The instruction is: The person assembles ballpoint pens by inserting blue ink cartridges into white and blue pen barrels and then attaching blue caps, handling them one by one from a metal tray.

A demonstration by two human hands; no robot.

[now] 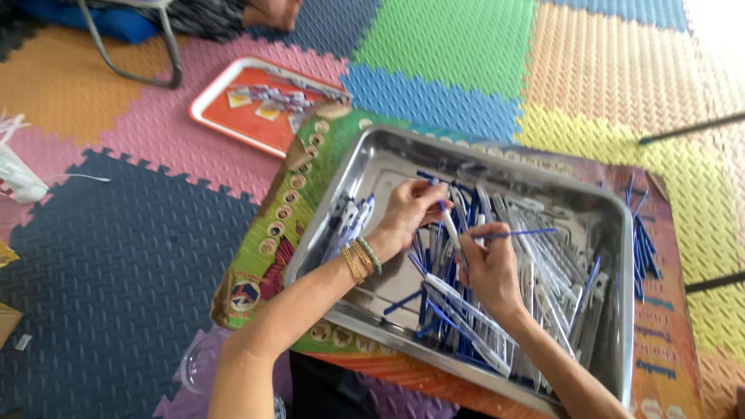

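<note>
A steel tray [365,167] rests on a small colourful printed table [299,178] and holds several white pen barrels and blue ink refills [458,310]. My left hand [411,209], with bangles and a green bead bracelet at the wrist, is shut on a white pen barrel [450,225] above the tray. My right hand [490,268] pinches a thin blue refill [528,232] beside the barrel. Finished pens [349,221] lie in a bunch at the tray's left side.
An orange tray [233,116] with small parts lies on the foam puzzle-mat floor behind the table. Loose blue refills [644,244] sit on the table's right side. A metal chair leg [167,54] stands at the top left, and a person sits beyond it.
</note>
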